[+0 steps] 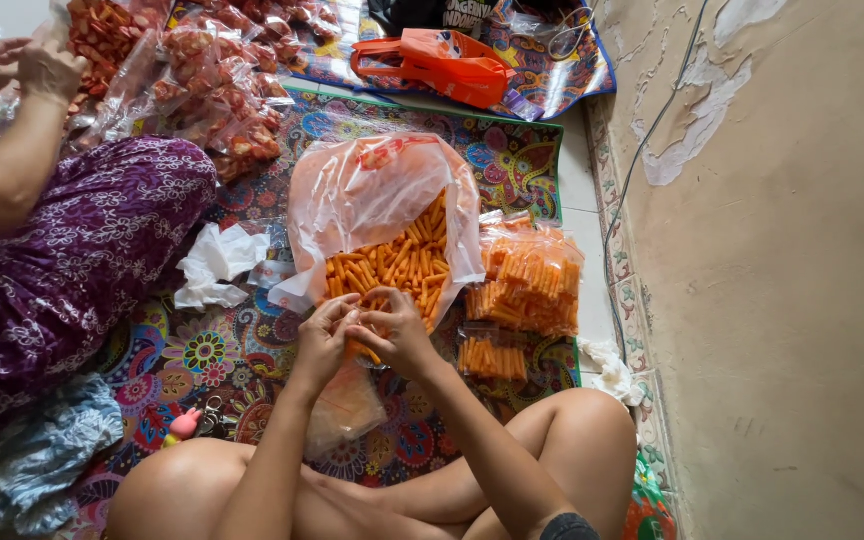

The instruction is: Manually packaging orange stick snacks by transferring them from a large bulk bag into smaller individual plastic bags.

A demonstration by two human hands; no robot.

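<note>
My left hand (325, 335) and my right hand (399, 331) meet just below the mouth of a large clear plastic bag (372, 195) that holds several orange snack sticks (402, 265). Both hands pinch the top of a small clear packet (347, 405) that hangs down over the mat; a few orange sticks show between my fingers. Right of my hands lies a pile of filled small packets of orange sticks (527, 280), with one more packet (492, 357) nearer my knee.
Another person in a purple patterned garment (72, 260) sits at left, hands (17, 70) busy beside bags of red snacks (212, 90). Crumpled white plastic (214, 262), keys (207, 418), an orange bag (442, 62), a colourful mat (512, 160) and a wall (792, 270) at right.
</note>
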